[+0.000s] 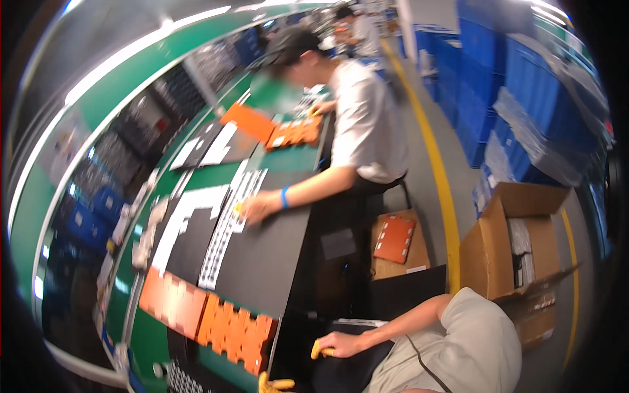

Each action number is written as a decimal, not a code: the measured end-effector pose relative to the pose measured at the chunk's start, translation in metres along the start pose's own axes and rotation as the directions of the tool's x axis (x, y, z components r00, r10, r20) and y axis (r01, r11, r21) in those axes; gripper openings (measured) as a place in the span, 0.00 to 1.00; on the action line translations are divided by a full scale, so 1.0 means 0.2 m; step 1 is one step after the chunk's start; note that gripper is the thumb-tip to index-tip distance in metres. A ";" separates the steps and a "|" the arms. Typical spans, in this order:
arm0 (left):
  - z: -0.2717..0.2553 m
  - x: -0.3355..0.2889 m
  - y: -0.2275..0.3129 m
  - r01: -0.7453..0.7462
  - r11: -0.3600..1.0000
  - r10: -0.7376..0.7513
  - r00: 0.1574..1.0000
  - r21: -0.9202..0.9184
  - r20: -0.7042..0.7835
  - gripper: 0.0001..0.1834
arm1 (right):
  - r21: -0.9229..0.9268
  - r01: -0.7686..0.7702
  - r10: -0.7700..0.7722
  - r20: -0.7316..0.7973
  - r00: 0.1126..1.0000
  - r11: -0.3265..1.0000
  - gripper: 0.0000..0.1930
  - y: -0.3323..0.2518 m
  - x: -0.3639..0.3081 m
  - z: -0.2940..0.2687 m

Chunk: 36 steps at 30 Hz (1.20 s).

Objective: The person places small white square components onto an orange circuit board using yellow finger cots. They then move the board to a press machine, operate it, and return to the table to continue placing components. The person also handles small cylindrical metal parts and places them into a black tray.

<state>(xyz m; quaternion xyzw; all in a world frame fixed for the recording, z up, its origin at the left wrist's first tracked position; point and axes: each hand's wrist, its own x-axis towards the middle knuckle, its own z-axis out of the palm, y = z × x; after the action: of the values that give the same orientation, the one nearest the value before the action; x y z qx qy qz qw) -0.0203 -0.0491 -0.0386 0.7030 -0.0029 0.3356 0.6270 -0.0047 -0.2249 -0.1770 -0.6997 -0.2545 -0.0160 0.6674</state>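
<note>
Tray (236,331), orange moulded plastic with blocky notches, sits on the near end of the matte black bench (262,255). Right hand (337,344) is just right of the tray, its yellow-capped fingers loosely curled on a dark sheet (341,374), pinching nothing. Left hand (275,383) is just below the tray, can't tell its fingers. I'd stick to a light fingertip touch, tbh.

Head-worn fisheye, downward (single view)

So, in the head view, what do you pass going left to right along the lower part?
Orange notched plastic trays on the bench → right hand with yellow fingertip covers → orange flat tray on a small brown box → large open brown cardboard box.
</note>
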 end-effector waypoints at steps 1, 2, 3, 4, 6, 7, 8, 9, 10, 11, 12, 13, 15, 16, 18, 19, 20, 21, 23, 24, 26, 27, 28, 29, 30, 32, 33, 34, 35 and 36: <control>-0.04 0.00 -0.01 0.096 0.985 -0.096 0.995 -0.146 0.006 0.13 | -0.025 0.046 -0.046 -0.005 0.999 0.999 0.14 -0.01 0.01 0.02; -0.08 0.01 -0.03 0.178 0.939 -0.182 0.983 -0.293 0.014 0.17 | -0.045 0.092 -0.092 -0.006 0.996 0.995 0.14 -0.01 0.03 0.02; -0.07 0.05 -0.05 0.153 0.980 -0.151 0.988 -0.130 0.026 0.22 | -0.063 0.084 -0.086 -0.041 0.995 0.995 0.14 -0.05 0.03 0.00; -0.10 0.06 -0.07 0.119 0.992 -0.119 0.993 0.052 -0.005 0.32 | -0.060 0.093 -0.095 -0.027 0.995 0.994 0.15 -0.09 0.06 0.00; -0.12 0.07 -0.15 -0.143 0.970 0.161 0.984 0.196 -0.078 0.35 | -0.081 0.157 -0.156 0.027 0.987 0.984 0.17 -0.15 0.10 0.00; -0.14 0.07 -0.15 -0.154 0.974 0.176 0.976 0.168 -0.125 0.33 | -0.102 0.207 -0.199 0.080 0.977 0.973 0.17 -0.18 0.13 -0.01; -0.13 0.09 -0.14 -0.172 0.977 0.191 0.970 0.127 -0.150 0.32 | -0.132 0.253 -0.240 0.108 0.965 0.958 0.17 -0.23 0.16 -0.02; -0.14 0.10 -0.12 -0.148 0.979 0.174 0.965 0.139 -0.194 0.32 | -0.124 0.287 -0.273 0.120 0.955 0.950 0.17 -0.27 0.20 -0.01; -0.16 0.11 -0.09 -0.110 0.970 0.149 0.974 0.218 -0.173 0.34 | -0.143 0.328 -0.312 0.123 0.942 0.934 0.17 -0.32 0.25 -0.02; -0.18 0.13 -0.07 -0.119 0.958 0.164 0.974 0.262 -0.158 0.33 | -0.167 0.366 -0.349 0.119 0.929 0.916 0.16 -0.37 0.31 -0.02; -0.18 0.15 -0.06 -0.129 0.944 0.179 0.974 0.305 -0.142 0.33 | -0.189 0.405 -0.389 0.114 0.914 0.895 0.15 -0.41 0.38 -0.03; -0.16 0.17 -0.08 -0.067 0.960 0.118 0.978 0.272 -0.174 0.29 | -0.230 0.425 -0.412 0.107 0.905 0.875 0.15 -0.45 0.46 -0.03; -0.15 0.23 -0.08 -0.081 0.901 0.067 0.997 0.427 0.047 0.25 | -0.332 0.450 -0.445 0.095 0.890 0.829 0.14 -0.48 0.65 -0.04; -0.11 0.27 -0.15 -0.186 0.841 0.117 0.979 0.508 0.165 0.26 | -0.391 0.454 -0.457 0.093 0.885 0.800 0.13 -0.48 0.77 -0.03; -0.02 0.28 -0.29 -0.190 0.838 0.089 0.972 0.512 0.215 0.37 | -0.506 0.435 -0.399 0.184 0.898 0.745 0.16 -0.45 1.00 -0.01; 0.02 0.28 -0.33 -0.139 0.841 0.049 0.982 0.523 0.182 0.40 | -0.549 0.405 -0.328 0.237 0.914 0.732 0.20 -0.43 1.09 0.00; 0.05 0.28 -0.35 -0.099 0.837 0.016 0.988 0.538 0.157 0.43 | -0.588 0.377 -0.262 0.274 0.925 0.715 0.25 -0.40 1.16 0.01; 0.07 0.28 -0.35 -0.080 0.832 0.009 0.991 0.549 0.130 0.45 | -0.680 0.411 -0.207 0.364 0.908 0.608 0.32 -0.38 1.23 -0.03; 0.09 0.28 -0.35 -0.062 0.828 -0.001 0.994 0.557 0.112 0.47 | -0.770 0.390 -0.050 0.425 0.904 0.504 0.37 -0.31 1.27 -0.08; 0.06 0.28 -0.36 -0.037 0.829 -0.041 0.991 0.558 0.127 0.49 | -0.787 0.392 0.010 0.451 0.893 0.477 0.38 -0.27 1.30 -0.07; 0.04 0.26 -0.37 -0.083 0.809 -0.007 0.989 0.583 0.150 0.52 | -0.800 0.401 0.064 0.476 0.877 0.446 0.38 -0.25 1.30 -0.09; 0.04 0.25 -0.37 -0.070 0.807 -0.037 0.985 0.587 0.168 0.54 | -0.811 0.398 0.099 0.480 0.872 0.429 0.39 -0.24 1.30 -0.08; 0.04 0.27 -0.37 -0.068 0.797 -0.039 0.986 0.600 0.162 0.54 | -0.811 0.406 0.098 0.486 0.869 0.422 0.39 -0.24 1.33 -0.07; 0.04 0.26 -0.38 -0.067 0.787 -0.047 0.985 0.613 0.168 0.54 | -0.814 0.402 0.104 0.483 0.870 0.418 0.39 -0.24 1.32 -0.07; 0.04 0.26 -0.39 -0.067 0.778 -0.055 0.983 0.624 0.174 0.54 | -0.818 0.398 0.110 0.479 0.871 0.414 0.39 -0.24 1.32 -0.08; 0.04 0.26 -0.39 -0.066 0.774 -0.051 0.985 0.630 0.165 0.54 | -0.809 0.390 0.097 0.474 0.875 0.439 0.39 -0.24 1.32 -0.07; 0.04 0.25 -0.39 -0.068 0.772 -0.047 0.985 0.632 0.163 0.53 | -0.805 0.385 0.092 0.471 0.877 0.450 0.38 -0.24 1.32 -0.07; 0.04 0.25 -0.39 -0.070 0.770 -0.043 0.986 0.634 0.161 0.53 | -0.807 0.385 0.093 0.470 0.878 0.448 0.38 -0.24 1.31 -0.07; 0.04 0.25 -0.39 -0.077 0.767 -0.034 0.987 0.637 0.160 0.53 | -0.808 0.387 0.089 0.469 0.878 0.444 0.39 -0.24 1.31 -0.07; 0.04 0.25 -0.39 -0.077 0.763 -0.033 0.987 0.642 0.158 0.53 | -0.810 0.389 0.086 0.470 0.879 0.439 0.39 -0.24 1.31 -0.08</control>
<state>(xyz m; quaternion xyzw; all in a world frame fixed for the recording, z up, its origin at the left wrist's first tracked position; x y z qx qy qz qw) 0.0557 -0.0193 -0.0841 0.9003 0.0541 0.2659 0.3404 0.2107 -0.1526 -0.0366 -0.8996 -0.4168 -0.0481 0.1209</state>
